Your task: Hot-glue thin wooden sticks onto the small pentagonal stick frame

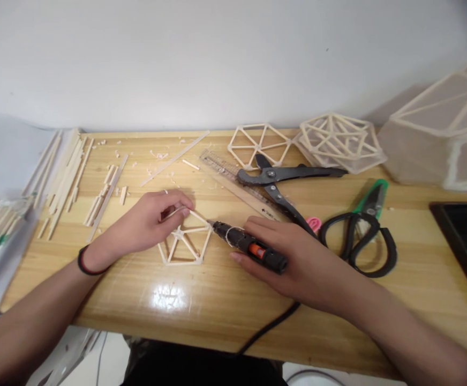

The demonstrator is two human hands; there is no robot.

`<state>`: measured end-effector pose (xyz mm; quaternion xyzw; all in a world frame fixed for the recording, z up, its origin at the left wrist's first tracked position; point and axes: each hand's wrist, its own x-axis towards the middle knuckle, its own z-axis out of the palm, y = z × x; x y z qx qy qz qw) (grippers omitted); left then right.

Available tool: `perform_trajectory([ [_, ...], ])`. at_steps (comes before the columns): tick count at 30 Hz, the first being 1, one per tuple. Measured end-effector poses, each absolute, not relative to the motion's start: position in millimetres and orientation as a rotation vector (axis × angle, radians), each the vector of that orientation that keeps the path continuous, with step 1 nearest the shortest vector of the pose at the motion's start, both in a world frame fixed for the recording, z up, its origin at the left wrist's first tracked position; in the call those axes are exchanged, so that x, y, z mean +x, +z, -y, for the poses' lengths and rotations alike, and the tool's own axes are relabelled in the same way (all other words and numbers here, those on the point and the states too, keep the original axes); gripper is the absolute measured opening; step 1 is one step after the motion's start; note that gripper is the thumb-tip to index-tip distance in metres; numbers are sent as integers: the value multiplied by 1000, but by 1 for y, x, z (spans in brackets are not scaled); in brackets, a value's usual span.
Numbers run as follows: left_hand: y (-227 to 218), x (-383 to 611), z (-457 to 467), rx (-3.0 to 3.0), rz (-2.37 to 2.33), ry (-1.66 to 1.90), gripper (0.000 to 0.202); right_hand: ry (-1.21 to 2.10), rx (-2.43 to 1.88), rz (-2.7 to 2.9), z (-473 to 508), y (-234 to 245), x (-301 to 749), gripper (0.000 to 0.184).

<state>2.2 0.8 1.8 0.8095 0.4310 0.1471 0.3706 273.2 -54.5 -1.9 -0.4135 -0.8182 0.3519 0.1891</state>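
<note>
My left hand pinches a short wooden stick between its fingertips, at the upper edge of a small wooden stick frame. The frame lies flat on the table, made of triangles with whitish blobs at the joints. My left fingers hide part of it. My right hand is closed around a black hot glue pen with an orange part inside. The pen's tip meets or nearly meets the stick's right end, by the frame's upper right corner; contact is hard to tell. A black cord runs below the right hand.
Behind are black cutters, a clear ruler, a hexagonal stick frame and a stick polyhedron. Black-handled scissors and a dark-screened device lie right. Loose sticks lie left. A large covered polyhedron stands back right.
</note>
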Motion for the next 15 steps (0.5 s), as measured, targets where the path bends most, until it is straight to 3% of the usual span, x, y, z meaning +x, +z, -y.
perform_trajectory([
  [15,5,5,-1,2102,-1138,349,18,1009,-1192,2324,54,1,274,22],
])
